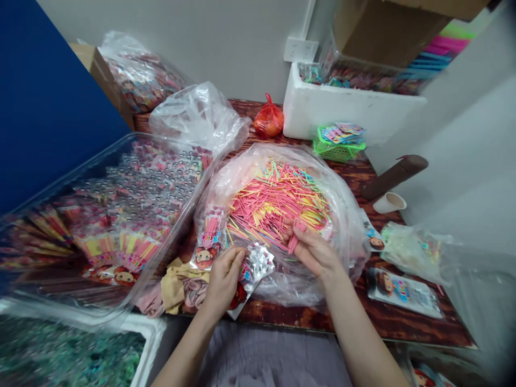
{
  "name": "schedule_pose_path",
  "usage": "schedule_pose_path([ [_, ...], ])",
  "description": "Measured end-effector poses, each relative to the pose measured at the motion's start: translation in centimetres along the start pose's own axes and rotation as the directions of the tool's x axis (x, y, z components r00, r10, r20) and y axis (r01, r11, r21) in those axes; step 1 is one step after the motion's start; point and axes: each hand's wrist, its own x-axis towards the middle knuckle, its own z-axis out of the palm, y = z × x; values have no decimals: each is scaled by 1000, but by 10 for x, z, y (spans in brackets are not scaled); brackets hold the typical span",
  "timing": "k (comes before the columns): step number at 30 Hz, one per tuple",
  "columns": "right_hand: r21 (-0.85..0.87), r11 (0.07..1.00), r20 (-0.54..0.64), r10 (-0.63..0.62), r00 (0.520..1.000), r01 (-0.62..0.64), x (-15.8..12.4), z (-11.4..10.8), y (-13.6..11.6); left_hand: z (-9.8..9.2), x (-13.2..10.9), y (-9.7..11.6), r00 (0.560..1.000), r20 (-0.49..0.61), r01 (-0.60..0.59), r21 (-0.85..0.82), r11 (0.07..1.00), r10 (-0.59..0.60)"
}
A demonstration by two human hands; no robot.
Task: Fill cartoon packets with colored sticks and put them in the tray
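Right hand: (316, 250) center-right of frame, thumb and fingers pinching pink sticks (297, 235).
Stick axis: near vertical in frame, tops leaning slightly right.
Left hand: (226, 273) lower center, thumb and fingers pressed together, seems to pinch the pouch's left edge; fingertip contact partly hidden.
Pouch: (261, 262) lower center, silver end up and right, long axis slanting to lower left.
Key offset: pouch is left and slightly below the held sticks, gap between; left hand nearer it.
Pile: (278, 196) frame center, above both hands, in clear bag (347, 215).
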Motion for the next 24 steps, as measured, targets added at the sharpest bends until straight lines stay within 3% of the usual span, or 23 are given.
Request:
schedule_pose_path([
  [8, 155, 982, 124, -129, 984, 109, 7, 52, -6, 7, -2, 0, 998, 62, 35, -34, 999, -32],
  [13, 2, 991, 129, -134, 982, 135, 5, 68, 2, 8, -1, 2, 996, 65, 71, -69, 995, -66],
  [20, -182, 972, 108, -131, 985, 150, -10, 76, 8, 7, 0, 6, 995, 82, -58, 41, 997, 55],
  [24, -246, 959, 140, -110, 984, 142, -14, 76, 10, 7, 1, 9, 997, 25, -72, -25, 997, 73],
])
